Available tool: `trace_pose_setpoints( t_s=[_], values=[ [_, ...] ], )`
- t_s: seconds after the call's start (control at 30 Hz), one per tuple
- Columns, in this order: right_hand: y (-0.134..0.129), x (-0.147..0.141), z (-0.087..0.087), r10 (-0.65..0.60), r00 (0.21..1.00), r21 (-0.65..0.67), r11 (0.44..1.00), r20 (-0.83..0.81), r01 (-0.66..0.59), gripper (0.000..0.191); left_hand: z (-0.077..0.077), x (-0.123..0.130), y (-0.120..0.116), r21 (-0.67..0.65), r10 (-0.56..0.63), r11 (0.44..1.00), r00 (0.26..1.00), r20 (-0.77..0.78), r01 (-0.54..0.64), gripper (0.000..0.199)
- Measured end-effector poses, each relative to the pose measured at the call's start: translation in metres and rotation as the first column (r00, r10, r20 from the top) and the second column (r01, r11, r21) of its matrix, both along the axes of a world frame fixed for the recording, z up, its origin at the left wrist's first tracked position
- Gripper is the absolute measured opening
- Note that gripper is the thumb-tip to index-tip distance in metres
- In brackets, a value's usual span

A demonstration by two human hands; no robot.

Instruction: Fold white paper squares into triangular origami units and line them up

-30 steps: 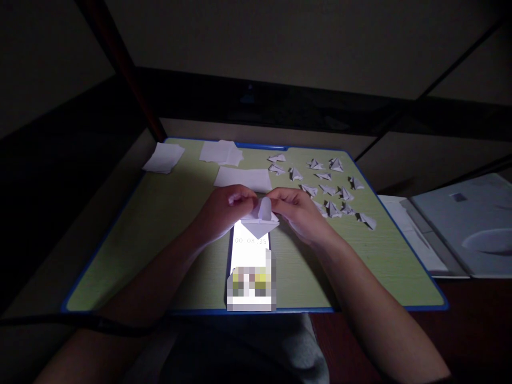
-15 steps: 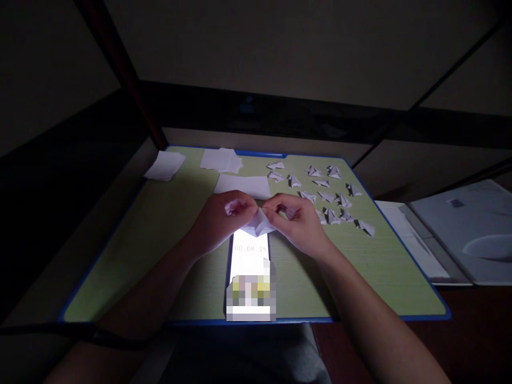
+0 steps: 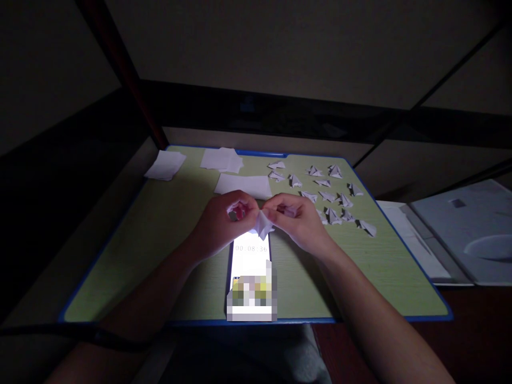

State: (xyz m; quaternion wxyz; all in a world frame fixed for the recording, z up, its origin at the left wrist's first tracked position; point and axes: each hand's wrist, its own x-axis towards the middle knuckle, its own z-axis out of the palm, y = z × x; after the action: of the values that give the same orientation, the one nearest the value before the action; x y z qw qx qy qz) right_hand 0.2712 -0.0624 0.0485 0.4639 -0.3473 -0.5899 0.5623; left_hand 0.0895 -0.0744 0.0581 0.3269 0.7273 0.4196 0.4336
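A small piece of folded white paper (image 3: 263, 226) hangs between my hands in the middle of the view. My left hand (image 3: 230, 218) pinches its upper left edge between thumb and fingers. On the other side, my right hand (image 3: 295, 217) grips the upper right edge in the same way. The fingertips almost meet at the top and hide part of the folds. Below the paper lies a phone (image 3: 250, 261) with a bright screen showing a running timer; its lower part is blurred.
Several folded paper figures (image 3: 332, 215) are spread over the right of the green table (image 3: 132, 256). Along the back lie a paper stack (image 3: 165, 165), more sheets (image 3: 219, 159) and a wide white sheet (image 3: 243, 185). A pale flat box (image 3: 464, 229) stands off the right edge.
The folded paper has narrowed and now points downward more, where it was spread wider before. Both hands stay pinched on it in nearly the same place. The phone's timer has advanced.
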Motion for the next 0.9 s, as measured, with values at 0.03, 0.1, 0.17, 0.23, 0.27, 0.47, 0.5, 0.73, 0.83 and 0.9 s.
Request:
trace_pose_setpoints(
  t_s=[0.03,0.1,0.17,0.23,0.27,0.47,0.5,0.73,0.83,0.9],
  values=[
    [-0.0004,-0.0004,0.0001,-0.005,1.000,0.004,1.000,0.007,0.005,0.009,-0.0004,0.0000,0.0005,-0.014,-0.004,1.000,1.000,0.010,0.004,0.006],
    [-0.0014,-0.0009,0.0002,-0.025,0.999,0.029,0.999,0.028,0.025,0.010,-0.0017,0.0002,0.0017,-0.057,-0.020,0.998,0.998,0.051,0.023,0.007],
    [-0.0024,-0.0010,0.0000,-0.054,0.997,0.075,0.996,0.058,0.050,0.009,-0.0032,0.0004,0.0032,-0.102,-0.033,0.994,0.994,0.104,0.044,0.009],
    [-0.0032,-0.0004,0.0000,-0.083,0.992,0.130,0.989,0.091,0.071,0.008,-0.0042,0.0007,0.0046,-0.141,-0.031,0.989,0.991,0.134,0.050,0.011],
    [-0.0035,0.0000,0.0002,-0.095,0.990,0.160,0.984,0.106,0.078,0.007,-0.0042,0.0009,0.0052,-0.155,-0.027,0.987,0.990,0.136,0.048,0.011],
    [-0.0039,0.0014,0.0025,-0.151,0.969,0.305,0.948,0.196,0.086,0.003,-0.0028,0.0019,0.0063,-0.190,0.000,0.982,0.992,0.125,0.024,0.012],
    [-0.0038,0.0012,0.0023,-0.150,0.969,0.303,0.949,0.194,0.086,0.003,-0.0029,0.0018,0.0060,-0.186,0.001,0.982,0.992,0.126,0.023,0.012],
    [-0.0016,0.0005,-0.0045,-0.051,0.995,0.134,0.990,0.090,0.039,0.006,-0.0042,-0.0004,0.0016,-0.060,0.022,0.998,1.000,0.016,-0.021,0.009],
    [-0.0020,0.0001,-0.0036,-0.062,0.992,0.136,0.990,0.106,0.048,0.005,-0.0056,-0.0004,0.0003,-0.017,0.030,0.999,1.000,-0.008,-0.030,0.009],
    [-0.0029,-0.0005,-0.0016,-0.095,0.983,0.181,0.981,0.160,0.066,0.003,-0.0066,0.0005,0.0000,0.001,0.043,0.999,0.999,-0.021,-0.043,0.008]
  ],
)
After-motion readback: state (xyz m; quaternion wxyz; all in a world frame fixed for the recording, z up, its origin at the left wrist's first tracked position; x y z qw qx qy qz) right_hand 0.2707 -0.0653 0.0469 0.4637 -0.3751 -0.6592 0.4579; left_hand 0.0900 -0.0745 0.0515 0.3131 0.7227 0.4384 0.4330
